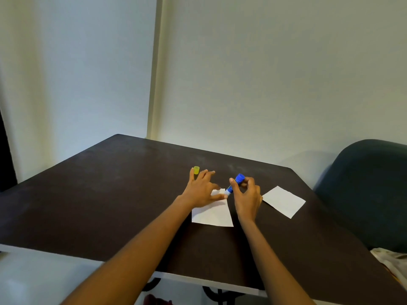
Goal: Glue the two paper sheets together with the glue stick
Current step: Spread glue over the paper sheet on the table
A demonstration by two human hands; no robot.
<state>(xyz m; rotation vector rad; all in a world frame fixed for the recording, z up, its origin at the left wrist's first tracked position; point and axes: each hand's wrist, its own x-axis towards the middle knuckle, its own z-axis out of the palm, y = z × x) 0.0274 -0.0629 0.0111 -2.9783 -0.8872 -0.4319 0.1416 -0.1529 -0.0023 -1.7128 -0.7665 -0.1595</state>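
Observation:
A white paper sheet (212,213) lies on the dark table (110,205) in front of me. My left hand (201,190) rests flat on its far left corner with fingers spread. My right hand (247,195) grips a blue glue stick (234,183), tilted, with its white tip touching the sheet's far edge. A second white sheet (284,201) lies to the right, apart from the first. The yellow cap (196,170) stands just beyond my left fingers.
A dark green chair (370,194) stands at the table's right side, with light cloth (392,260) beside it. Walls close off the far side. The table's near edge runs below my forearms.

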